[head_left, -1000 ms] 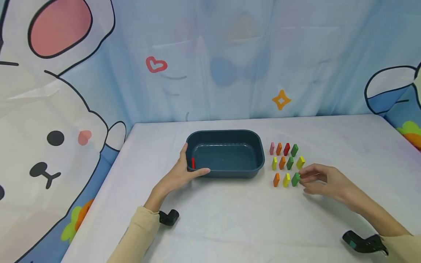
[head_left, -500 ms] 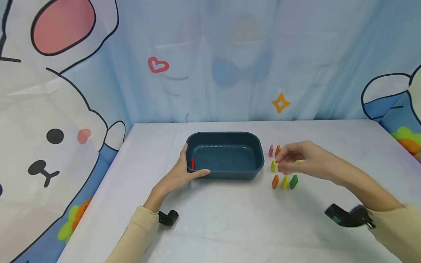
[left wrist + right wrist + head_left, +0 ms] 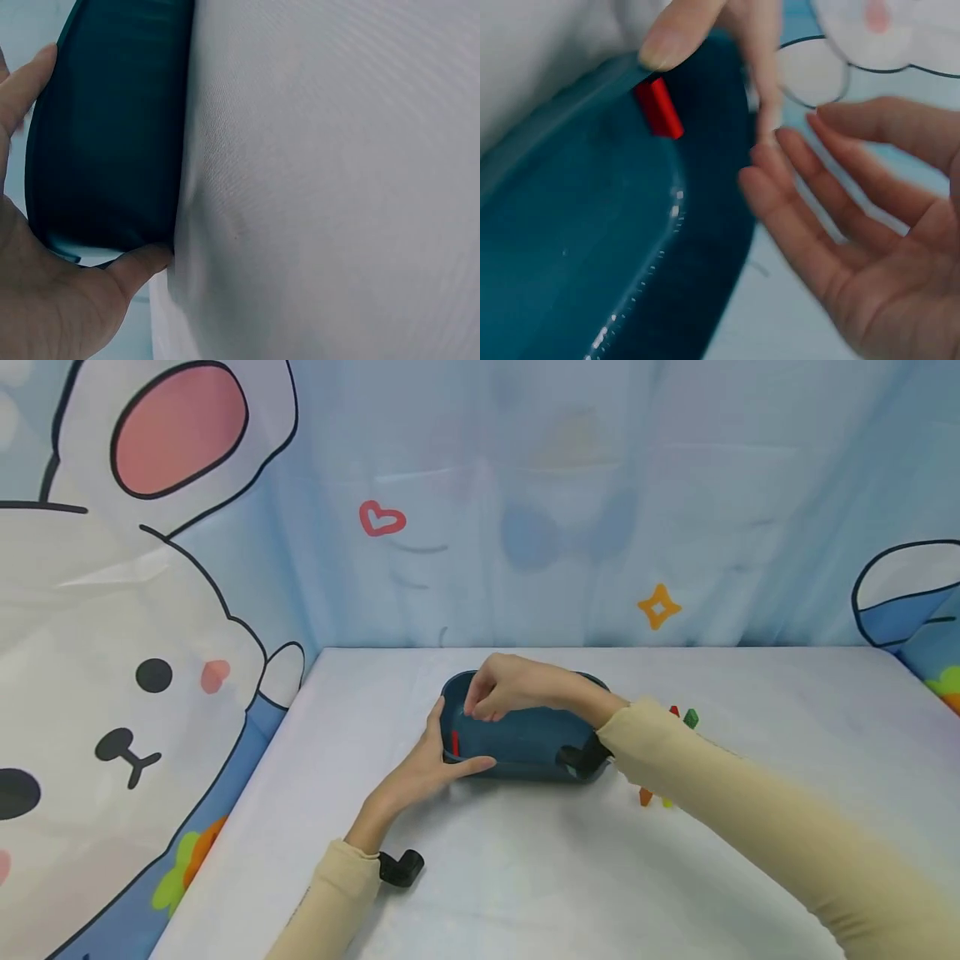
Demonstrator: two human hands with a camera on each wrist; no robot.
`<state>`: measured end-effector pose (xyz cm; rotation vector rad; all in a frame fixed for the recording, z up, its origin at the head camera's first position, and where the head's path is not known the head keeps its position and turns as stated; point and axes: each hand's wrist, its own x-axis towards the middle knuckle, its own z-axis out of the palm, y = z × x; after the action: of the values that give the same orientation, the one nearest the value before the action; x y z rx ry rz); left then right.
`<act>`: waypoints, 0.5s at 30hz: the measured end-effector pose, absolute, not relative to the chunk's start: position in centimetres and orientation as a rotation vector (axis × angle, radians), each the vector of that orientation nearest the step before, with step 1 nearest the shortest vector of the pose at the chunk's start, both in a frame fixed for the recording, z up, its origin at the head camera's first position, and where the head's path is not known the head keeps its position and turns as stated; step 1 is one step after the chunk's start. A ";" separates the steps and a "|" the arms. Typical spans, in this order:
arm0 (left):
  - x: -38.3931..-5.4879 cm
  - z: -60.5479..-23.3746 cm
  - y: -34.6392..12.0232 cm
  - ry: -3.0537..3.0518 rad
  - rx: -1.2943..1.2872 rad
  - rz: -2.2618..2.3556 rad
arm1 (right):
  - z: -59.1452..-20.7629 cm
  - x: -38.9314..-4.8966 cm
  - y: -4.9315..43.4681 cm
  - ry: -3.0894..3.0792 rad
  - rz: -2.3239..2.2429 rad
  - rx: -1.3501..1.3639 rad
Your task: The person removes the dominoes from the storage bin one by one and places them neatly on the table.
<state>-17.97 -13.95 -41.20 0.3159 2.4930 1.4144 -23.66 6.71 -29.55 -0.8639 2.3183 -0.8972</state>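
A dark teal rectangular tub [image 3: 525, 770] sits on the white-covered table. My left hand [image 3: 420, 775] steadies its left end, thumb along the front wall and fingers at the side, as the left wrist view also shows. One small red block [image 3: 455, 743] stands inside the tub at the near left corner, close to the left thumb. Over the tub's left part hovers my right hand [image 3: 517, 685], apart from the red block. In the right wrist view its fingers are loosely bent, thumb tip close to a fingertip, with nothing visible between them.
To the right of the tub stand several small coloured blocks, mostly hidden by the right sleeve [image 3: 720, 777]; a green block [image 3: 691, 718] and an orange block [image 3: 645, 797] peek out. A blue printed curtain [image 3: 555, 602] hangs behind the table.
My right hand has moved left from beside the green block in the front row, across the rows of blocks, to above the tub. The left hand and the red block keep their places.
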 end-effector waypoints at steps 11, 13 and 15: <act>-17.8 -41.3 -14.0 2.436 0.385 1.485 | -33.0 -26.7 2.8 2.136 -0.694 -0.990; -17.9 -41.3 -14.0 2.427 0.405 1.496 | -33.3 -27.1 2.5 2.120 -0.693 -0.998; -18.0 -41.3 -14.1 2.437 0.419 1.500 | -33.4 -27.4 2.2 2.113 -0.685 -1.004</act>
<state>-17.96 -14.12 -41.31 0.4187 2.4367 1.4998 -27.36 2.18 -33.40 -1.0038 2.1132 -0.6852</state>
